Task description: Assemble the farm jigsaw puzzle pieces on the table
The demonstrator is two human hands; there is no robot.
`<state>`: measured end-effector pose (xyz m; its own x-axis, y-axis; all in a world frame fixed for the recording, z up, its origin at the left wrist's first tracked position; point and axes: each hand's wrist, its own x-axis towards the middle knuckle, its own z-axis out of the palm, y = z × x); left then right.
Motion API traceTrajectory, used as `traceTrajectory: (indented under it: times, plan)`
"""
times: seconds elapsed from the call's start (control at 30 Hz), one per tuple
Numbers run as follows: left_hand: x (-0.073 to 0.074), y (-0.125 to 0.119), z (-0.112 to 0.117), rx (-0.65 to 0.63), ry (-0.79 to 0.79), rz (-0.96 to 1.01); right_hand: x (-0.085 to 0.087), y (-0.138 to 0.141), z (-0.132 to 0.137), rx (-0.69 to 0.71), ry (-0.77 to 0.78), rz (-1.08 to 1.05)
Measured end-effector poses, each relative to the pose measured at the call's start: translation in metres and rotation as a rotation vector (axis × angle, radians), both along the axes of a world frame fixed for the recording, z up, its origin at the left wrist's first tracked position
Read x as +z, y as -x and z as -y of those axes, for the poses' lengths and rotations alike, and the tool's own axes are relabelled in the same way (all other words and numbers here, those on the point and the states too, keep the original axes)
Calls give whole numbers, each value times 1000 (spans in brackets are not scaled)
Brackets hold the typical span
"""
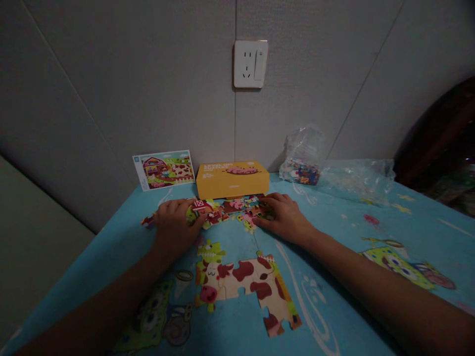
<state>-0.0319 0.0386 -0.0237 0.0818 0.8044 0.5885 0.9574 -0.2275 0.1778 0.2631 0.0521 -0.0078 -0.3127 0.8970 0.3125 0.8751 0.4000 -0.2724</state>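
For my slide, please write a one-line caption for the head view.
Left hand and right hand rest on puzzle pieces before a yellow box; a joined cow section lies nearer.

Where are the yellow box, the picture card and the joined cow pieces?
yellow box (232,187): head view, front face.
picture card (165,170): head view, printed middle.
joined cow pieces (243,280): head view, spotted body.

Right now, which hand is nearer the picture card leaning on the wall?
Left. The left hand lies just before the picture card; the right hand is farther right, by the yellow box.
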Motion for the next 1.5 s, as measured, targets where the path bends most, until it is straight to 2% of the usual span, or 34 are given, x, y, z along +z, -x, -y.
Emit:
traceTrajectory:
  times: [0.13,0.37,0.5,0.63,0.7,0.77,0.8,0.87,0.93,1.0,1.07,1.2,1.3,1.4,1.5]
  plan:
    - [-7,0,-2,16,59,-21,1,1,1,-7,2,15]
    - [-4,-3,0,-28,50,16,6,4,0,8,6,-71]
    - [-1,1,-5,-51,70,189,7,5,1,-6,21,-155]
    - [1,6,-8,49,77,327,6,8,5,-37,56,-276]
    - [2,4,-3,96,26,288,6,14,11,-29,70,-326]
    - [5,-2,5,101,-113,127,8,22,20,-4,48,-336]
    - [7,-7,9,42,-190,57,9,27,25,8,19,-327]
    - [13,-17,19,-164,-283,-33,11,37,36,63,-32,-330]
    - [18,-26,27,-403,-242,-83,13,42,45,159,-55,-387]
    - [23,-34,32,-571,-164,-129,14,44,52,274,-52,-447]
    - [24,-39,34,-656,-118,-152,14,44,56,370,-32,-479]
    - [21,-36,29,-705,-95,-141,15,40,58,457,7,-463]
    - [23,-22,22,-642,-239,-92,17,32,49,380,-14,-403]
    - [27,-6,17,-459,-349,-33,16,14,28,109,-101,-270]
    - [25,6,13,-326,-347,-39,10,-6,5,-85,-58,-58]
